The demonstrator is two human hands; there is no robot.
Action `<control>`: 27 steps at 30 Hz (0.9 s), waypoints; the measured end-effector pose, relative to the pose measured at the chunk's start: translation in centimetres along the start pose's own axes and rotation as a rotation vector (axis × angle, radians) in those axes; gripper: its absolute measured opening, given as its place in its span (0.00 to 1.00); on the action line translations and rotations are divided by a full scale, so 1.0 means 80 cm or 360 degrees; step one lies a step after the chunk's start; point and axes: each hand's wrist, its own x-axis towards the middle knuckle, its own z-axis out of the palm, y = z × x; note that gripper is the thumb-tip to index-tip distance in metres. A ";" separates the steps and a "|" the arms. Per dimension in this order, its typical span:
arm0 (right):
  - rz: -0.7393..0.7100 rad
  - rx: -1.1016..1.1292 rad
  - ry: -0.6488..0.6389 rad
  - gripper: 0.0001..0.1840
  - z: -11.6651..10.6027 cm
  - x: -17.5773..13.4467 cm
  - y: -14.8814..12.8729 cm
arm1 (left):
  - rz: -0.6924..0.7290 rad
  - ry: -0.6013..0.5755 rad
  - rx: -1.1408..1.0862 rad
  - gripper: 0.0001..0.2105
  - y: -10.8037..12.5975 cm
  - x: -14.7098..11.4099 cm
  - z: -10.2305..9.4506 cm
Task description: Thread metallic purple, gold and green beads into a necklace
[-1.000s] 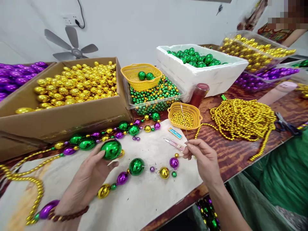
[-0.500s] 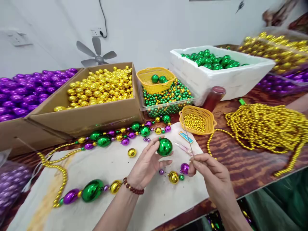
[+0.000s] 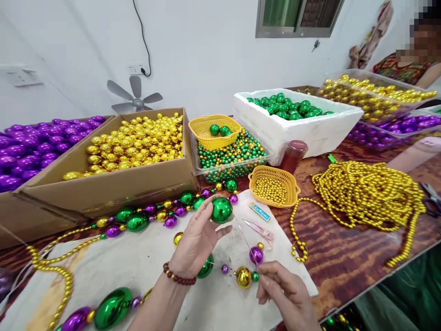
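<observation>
My left hand (image 3: 195,230), with a beaded bracelet at its wrist, grips a shiny green bead (image 3: 222,210) between fingers and thumb. My right hand (image 3: 285,294) pinches a long thin needle (image 3: 244,236), whose far end slants up toward the green bead; I cannot tell whether they touch. Close to the right fingers lie a purple bead (image 3: 256,254), a gold bead (image 3: 243,277) and a small green bead (image 3: 255,276). A small purple bead (image 3: 224,269) rests on the white cloth (image 3: 161,262). Another green bead (image 3: 206,267) is partly hidden by my left hand.
Strung beads (image 3: 137,221) lie along the cardboard box (image 3: 113,188) of gold beads. A yellow basket (image 3: 253,197), a pink-handled pointed tool (image 3: 258,230) and heaped gold bead strands (image 3: 368,193) are to the right. A foam box (image 3: 310,138) stands behind; another person (image 3: 392,69) sits far right.
The needle has swung from pointing at the yellow basket to slanting toward the green bead. My left hand keeps hold of that bead. The camera view has shifted, showing a window and another person.
</observation>
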 end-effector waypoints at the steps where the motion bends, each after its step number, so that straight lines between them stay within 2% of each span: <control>1: -0.0011 -0.0028 -0.0011 0.14 0.002 0.000 0.000 | -0.0036 0.0005 -0.0082 0.14 0.002 0.003 -0.002; 5: -0.0067 -0.0123 -0.0028 0.15 0.006 -0.001 0.002 | -0.0165 0.0039 -0.0305 0.11 0.007 0.012 -0.008; 9: -0.0067 -0.0148 -0.0018 0.15 0.009 -0.003 0.006 | -0.0204 0.0043 -0.0379 0.12 0.010 0.015 -0.006; 17: -0.0006 -0.0108 0.0010 0.16 0.012 -0.006 0.005 | -0.0250 0.0065 -0.0386 0.13 0.009 0.015 -0.007; 27: 0.0010 -0.0093 -0.0022 0.16 0.014 -0.008 0.008 | -0.0192 0.0041 -0.0353 0.13 0.011 0.010 -0.005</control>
